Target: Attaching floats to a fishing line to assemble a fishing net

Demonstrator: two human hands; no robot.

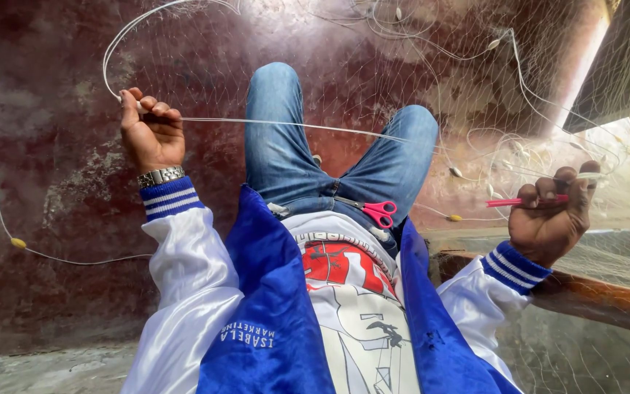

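Packages, labels, signs, screens: none as separate items. Only printed matter: a red rectangular graphic panel [340,266] with white lettering on the wearer's white shirt, mid-chest, and small white lettering [248,335] on the blue jacket front, lower left of it.

The net [548,95] runs off the top and right edges, and the pink tool [519,201] is half hidden inside the right hand [548,219].
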